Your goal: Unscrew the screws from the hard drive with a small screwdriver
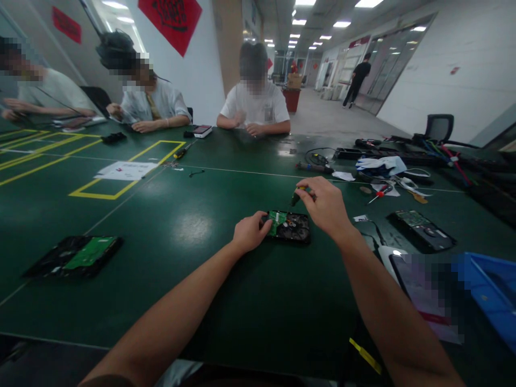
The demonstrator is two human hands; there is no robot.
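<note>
- Hard drive [299,230]: flat on the table [193,290] between the hands, its long axis running left to right across the view; its green circuit board [277,221] lies toward the left end, bare dark casing toward the right.
- A pale label shows on the board, too small to read.
- Left hand [250,232]: fingers partly curled, thumb and index finger closed against the drive's left end.
- Right hand [322,201]: fingers pinched together on the handle of a screwdriver [296,198], which slants, tip down, over the drive.
- Red diamond poster [173,19]: dark characters on the wall, cut by the top edge, not legible.
- White paper [127,170]: lies left of the drive, across yellow tape [94,196]; its small print is blurred.
- Second hard drive [423,231]: right of the right arm, its long axis slanting from far left to near right.
</note>
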